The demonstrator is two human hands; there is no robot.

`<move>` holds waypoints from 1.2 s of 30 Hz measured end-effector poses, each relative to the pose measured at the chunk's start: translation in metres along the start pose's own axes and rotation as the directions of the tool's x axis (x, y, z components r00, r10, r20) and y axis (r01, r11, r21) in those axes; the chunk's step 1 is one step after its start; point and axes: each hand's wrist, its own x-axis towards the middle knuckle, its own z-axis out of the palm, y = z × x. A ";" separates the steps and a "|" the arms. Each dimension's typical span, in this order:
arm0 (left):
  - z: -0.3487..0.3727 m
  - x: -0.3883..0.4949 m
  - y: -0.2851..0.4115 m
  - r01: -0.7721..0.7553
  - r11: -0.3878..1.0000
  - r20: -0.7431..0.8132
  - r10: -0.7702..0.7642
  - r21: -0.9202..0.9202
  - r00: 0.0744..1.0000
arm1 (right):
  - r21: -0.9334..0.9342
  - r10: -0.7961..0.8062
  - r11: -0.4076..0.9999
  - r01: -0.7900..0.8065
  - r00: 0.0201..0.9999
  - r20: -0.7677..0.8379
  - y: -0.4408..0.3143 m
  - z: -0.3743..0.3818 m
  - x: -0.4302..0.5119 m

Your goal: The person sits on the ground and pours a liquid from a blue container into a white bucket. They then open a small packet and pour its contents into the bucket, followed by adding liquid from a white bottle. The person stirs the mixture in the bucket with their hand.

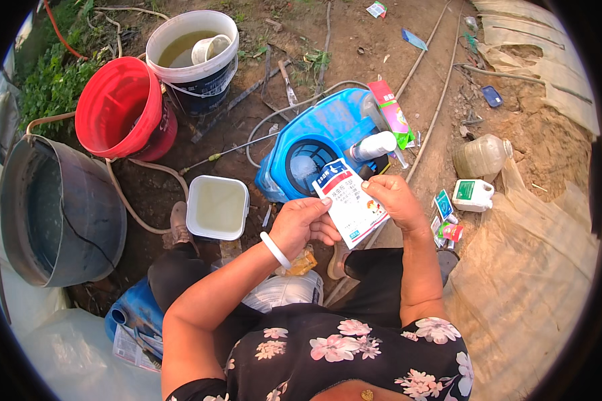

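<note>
A white printed sachet (352,205) is held up between my two hands, tilted, its printed face toward me. My left hand (303,225), below a white bangle, pinches its left edge. My right hand (395,200) grips its upper right edge. Just beyond is a blue plastic sprayer tank (326,118) with a round strainer (308,163) in its opening, partly hidden by the sachet. A white bottle (373,146) lies on the tank, near a pink and green packet (391,111). A square white tub (217,207) of cloudy liquid stands to the left of my hands.
At left stand a large grey tub (62,210) of water, a red bucket (123,108) and a white-rimmed bucket (192,47) with a cup inside. Hoses (148,218) cross the soil. At right are a clear jug (481,156), a white jerrycan (472,195) and plastic sheeting (527,301).
</note>
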 end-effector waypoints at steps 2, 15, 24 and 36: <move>-0.001 0.001 0.001 0.002 1.000 -0.009 -0.002 -0.001 1.000 | -0.039 0.006 0.999 -0.005 0.999 0.037 0.004 0.005 0.005; 0.000 -0.002 0.006 0.016 1.000 -0.025 -0.016 -0.018 1.000 | 0.035 0.050 0.998 -0.052 0.997 0.058 0.010 0.007 0.016; -0.001 -0.001 0.005 0.017 0.999 -0.048 -0.018 -0.033 0.999 | 0.119 0.043 0.992 -0.046 0.999 0.024 0.006 0.005 0.017; -0.004 -0.001 0.003 0.023 0.999 -0.069 -0.025 -0.027 0.997 | 0.093 0.042 0.995 -0.043 0.999 0.010 0.006 0.009 0.016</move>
